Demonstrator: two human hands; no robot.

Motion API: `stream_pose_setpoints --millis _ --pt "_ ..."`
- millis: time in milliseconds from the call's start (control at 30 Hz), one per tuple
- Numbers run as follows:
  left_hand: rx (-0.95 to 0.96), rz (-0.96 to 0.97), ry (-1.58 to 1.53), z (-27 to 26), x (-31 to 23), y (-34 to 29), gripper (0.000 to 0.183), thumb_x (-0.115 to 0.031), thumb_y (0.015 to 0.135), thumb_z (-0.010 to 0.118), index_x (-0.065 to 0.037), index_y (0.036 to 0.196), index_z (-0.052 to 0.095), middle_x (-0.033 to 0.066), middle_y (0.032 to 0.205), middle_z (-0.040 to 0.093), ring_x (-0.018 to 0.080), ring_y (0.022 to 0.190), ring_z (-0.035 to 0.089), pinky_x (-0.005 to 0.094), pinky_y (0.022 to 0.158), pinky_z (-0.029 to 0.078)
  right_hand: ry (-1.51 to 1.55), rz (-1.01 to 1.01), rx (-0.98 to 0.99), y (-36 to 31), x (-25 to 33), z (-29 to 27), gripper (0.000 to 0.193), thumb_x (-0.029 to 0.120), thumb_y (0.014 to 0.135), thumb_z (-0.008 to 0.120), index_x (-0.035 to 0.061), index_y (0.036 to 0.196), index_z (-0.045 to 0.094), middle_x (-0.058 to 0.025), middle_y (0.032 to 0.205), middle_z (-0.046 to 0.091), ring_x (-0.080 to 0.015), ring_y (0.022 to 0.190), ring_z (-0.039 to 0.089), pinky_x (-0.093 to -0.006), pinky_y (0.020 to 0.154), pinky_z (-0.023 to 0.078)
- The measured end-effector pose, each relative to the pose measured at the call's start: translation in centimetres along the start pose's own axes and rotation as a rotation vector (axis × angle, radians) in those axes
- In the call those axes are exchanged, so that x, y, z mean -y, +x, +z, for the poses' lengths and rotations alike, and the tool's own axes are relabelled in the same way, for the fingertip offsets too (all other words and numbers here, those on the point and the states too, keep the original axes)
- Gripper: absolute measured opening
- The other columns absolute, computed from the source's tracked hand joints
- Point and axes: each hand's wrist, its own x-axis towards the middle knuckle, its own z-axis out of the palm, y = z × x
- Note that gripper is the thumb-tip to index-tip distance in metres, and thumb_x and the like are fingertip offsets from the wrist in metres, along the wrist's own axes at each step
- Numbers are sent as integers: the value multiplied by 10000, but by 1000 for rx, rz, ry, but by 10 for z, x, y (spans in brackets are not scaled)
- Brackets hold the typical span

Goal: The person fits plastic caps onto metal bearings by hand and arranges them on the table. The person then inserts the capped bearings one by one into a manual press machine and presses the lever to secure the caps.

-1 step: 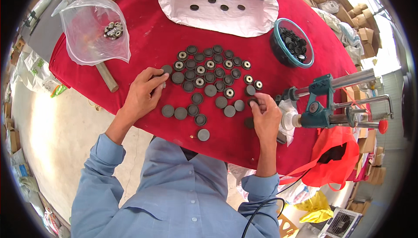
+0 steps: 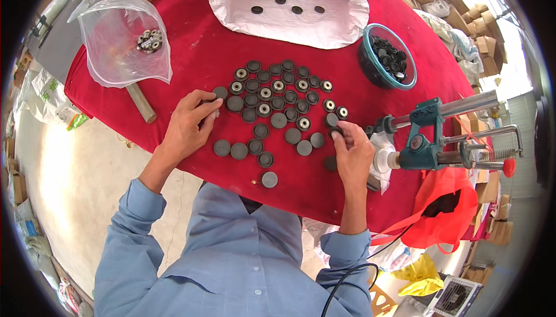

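Note:
Black round caps lie in a loose cluster on a red cloth; several are hollow side up, like the cap, and some hold a metal bearing. My left hand rests at the cluster's left edge, fingers loosely curved and apart. Its fingertips reach a flat-topped black cap, seemingly touching without gripping it. On the right, my right hand pinches a dark cap between thumb and fingers, partly hidden by them. Just beyond those fingertips sits another cap.
A teal hand press stands right of my right hand. Behind are a white sack of black discs and a blue-rimmed tub of black parts. A clear bag with bearings and a rod lie left. A red bag hangs at right.

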Motion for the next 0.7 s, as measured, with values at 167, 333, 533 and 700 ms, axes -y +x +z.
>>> stream_pose_setpoints --millis 167,333,533,700 --pt "-43 13 61 3 -31 -6 229 -21 878 774 -30 1106 769 127 1123 704 331 1022 690 440 860 544 -6 -329 -92 12 10 25 276 -12 885 788 40 1154 761 -135 1023 740 -298 831 742 -385 731 596" --pt "47 26 125 22 -68 -12 199 -134 850 839 -65 1023 769 70 976 680 282 908 648 427 741 480 -221 -379 -120 15 17 43 256 42 880 823 61 1128 765 -116 961 718 -326 826 725 -404 734 597" --pt "130 -33 206 35 -75 -15 246 -216 838 864 -77 1019 769 64 961 646 268 901 622 427 758 469 -266 -573 -56 4 13 54 231 39 919 735 46 1149 756 -80 1036 705 -286 878 706 -412 747 599" --pt "140 -38 210 40 -79 -13 261 -234 840 867 -77 1026 771 65 971 640 271 907 613 427 763 464 -291 -596 -66 3 8 51 253 25 913 724 34 1163 757 -89 1077 715 -286 891 705 -407 768 603"
